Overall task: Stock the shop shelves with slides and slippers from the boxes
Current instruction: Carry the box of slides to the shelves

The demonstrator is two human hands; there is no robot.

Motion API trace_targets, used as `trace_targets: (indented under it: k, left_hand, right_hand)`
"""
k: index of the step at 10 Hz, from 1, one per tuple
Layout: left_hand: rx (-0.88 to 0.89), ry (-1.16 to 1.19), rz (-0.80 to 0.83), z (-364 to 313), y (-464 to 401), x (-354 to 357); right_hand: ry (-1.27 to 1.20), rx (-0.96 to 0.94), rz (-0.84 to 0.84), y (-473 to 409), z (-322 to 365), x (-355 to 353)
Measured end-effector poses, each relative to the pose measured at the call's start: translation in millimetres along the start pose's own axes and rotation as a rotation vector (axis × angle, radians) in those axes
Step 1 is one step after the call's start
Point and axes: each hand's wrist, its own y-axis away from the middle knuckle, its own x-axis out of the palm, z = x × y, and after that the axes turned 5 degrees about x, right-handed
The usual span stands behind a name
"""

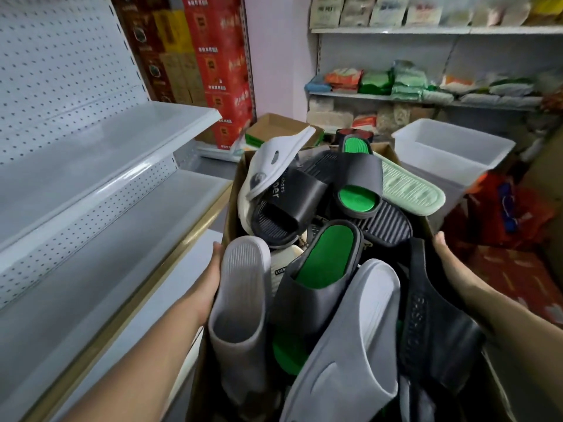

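Note:
A cardboard box (232,196) heaped with slides fills the middle of the view, held up in front of me. On top lie dark grey slides with green insoles (326,263), black slides (289,205), light grey slides (240,287), a white one (274,159) and a pale green sole (408,187). My left hand (213,263) grips the box's left wall, fingers hidden behind it. My right hand (441,248) grips the right wall, mostly hidden by the box and a black slide (432,318).
White pegboard shelving (100,153) stands at my left, its tilted shelves bare. Red and brown cartons (213,56) are stacked behind it. A clear plastic tub (451,147) and an open cardboard box (280,126) sit ahead. Wall shelves (426,95) hold packaged goods.

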Motion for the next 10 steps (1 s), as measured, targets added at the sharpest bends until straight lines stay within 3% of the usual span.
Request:
trace_targets:
  k: [1, 3, 5, 8, 10]
  left_hand:
    - [-0.039, -0.012, 0.075, -28, -83, 22]
    - [-0.042, 0.066, 0.04, -85, -188, 85]
    - [-0.086, 0.182, -0.013, -125, -298, 123]
    - [-0.223, 0.239, -0.041, -152, -501, 136]
    - [-0.326, 0.23, -0.124, -110, -638, 160]
  right_hand:
    - [0.179, 0.07, -0.007, -90, 27, 7]
    - [0.099, 0.083, 0.056, -216, 88, 29]
    - [0.255, 0.169, 0.037, -328, 151, 70]
    - [0.217, 0.233, 0.021, -516, 130, 152]
    - [0.206, 0.336, 0.004, -635, 65, 193]
